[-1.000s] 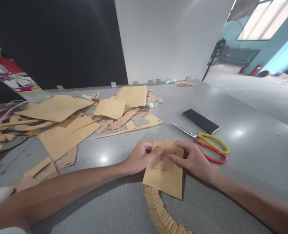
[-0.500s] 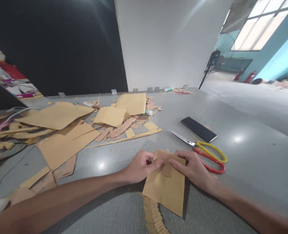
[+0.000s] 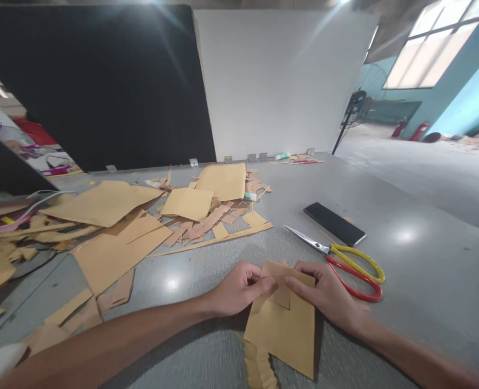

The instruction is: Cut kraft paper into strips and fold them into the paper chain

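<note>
Pinching the top edge of a brown paper sheet (image 3: 283, 337), the left hand (image 3: 239, 287) has its thumb laid over the paper and its other fingers curled behind. The right hand (image 3: 329, 294) grips the same edge from the other side, its forefinger pressed on a small folded flap (image 3: 282, 296) that lies turned down over the sheet. The two hands are close together, their fingertips nearly meeting on the flap. The sheet lies flat on the grey table (image 3: 417, 281) directly in front of the person, its lower corner pointing toward the camera. A pleated paper strip (image 3: 260, 370) shows from under the sheet's near edge. Just beside the right hand lie scissors (image 3: 346, 260) with one yellow and one red handle loop, blades pointing away to the left; whether the hand touches them cannot be told. Beyond the scissors rests a black phone (image 3: 335, 223), face up. Farther out, to the left, large brown paper sheets (image 3: 113, 237) and a heap of paper offcuts (image 3: 207, 219) cover the table. A black panel (image 3: 93, 86) and a white panel (image 3: 280, 81) stand upright at the far edge.
</note>
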Motion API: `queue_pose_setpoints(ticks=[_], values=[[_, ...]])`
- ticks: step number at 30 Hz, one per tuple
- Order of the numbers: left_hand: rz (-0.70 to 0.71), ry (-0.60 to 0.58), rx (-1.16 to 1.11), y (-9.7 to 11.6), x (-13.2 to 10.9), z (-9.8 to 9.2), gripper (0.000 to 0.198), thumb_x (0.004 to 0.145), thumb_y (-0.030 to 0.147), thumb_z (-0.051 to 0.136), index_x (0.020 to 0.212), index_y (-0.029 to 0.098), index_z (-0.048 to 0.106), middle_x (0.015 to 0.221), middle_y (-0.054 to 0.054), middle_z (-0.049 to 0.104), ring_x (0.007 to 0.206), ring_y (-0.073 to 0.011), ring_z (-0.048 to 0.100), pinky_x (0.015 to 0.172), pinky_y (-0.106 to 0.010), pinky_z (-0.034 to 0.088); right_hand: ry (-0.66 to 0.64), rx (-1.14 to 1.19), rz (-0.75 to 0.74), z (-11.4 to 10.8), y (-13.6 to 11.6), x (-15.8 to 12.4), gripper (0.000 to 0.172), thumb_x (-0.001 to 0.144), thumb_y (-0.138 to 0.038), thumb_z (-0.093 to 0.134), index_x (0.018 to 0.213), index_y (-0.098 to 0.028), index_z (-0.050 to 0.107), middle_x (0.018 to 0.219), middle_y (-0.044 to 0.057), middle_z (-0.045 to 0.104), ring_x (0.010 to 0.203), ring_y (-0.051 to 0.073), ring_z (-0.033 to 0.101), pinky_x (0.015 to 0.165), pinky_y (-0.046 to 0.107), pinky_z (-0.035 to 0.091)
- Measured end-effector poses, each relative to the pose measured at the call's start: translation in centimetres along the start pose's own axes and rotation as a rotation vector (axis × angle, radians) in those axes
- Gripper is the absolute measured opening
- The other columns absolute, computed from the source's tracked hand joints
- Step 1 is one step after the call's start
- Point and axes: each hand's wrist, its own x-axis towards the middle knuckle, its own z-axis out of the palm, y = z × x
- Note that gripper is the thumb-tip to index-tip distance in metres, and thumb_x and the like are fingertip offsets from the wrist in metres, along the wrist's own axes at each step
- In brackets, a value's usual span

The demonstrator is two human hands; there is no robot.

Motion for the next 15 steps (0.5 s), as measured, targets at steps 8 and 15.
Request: queue_pose_setpoints(ticks=[8,15], values=[[0.003,-0.028,0.011,0.13,0.00,-0.15,0.052,0.093,0.061,0.060,0.091,0.011,0.073,0.085,-0.009,0.070,0.070,-0.0142,0.061,0.061,-0.023,0.043,0.011,0.004,0.024,0.03,-0.01,0.09,0.041,0.090,-0.050,0.064,0.067,-0.017,0.060,0.064,-0.001,0.054,0.061,0.014,0.048,0.053,0.024,0.035],[0.041,-0.018,0.015,0.33,0.03,-0.10,0.049,0.093,0.059,0.062,0.085,0.011,0.069,0.076,-0.005,0.063,0.065,-0.0121,0.054,0.059,-0.022,0.039,-0.003,0.016,0.003,0.05,0.25,-0.04,0.041,0.091,-0.051,0.065,0.069,-0.017,0.063,0.066,0.000,0.057,0.062,0.014,0.050,0.054,0.025,0.037]])
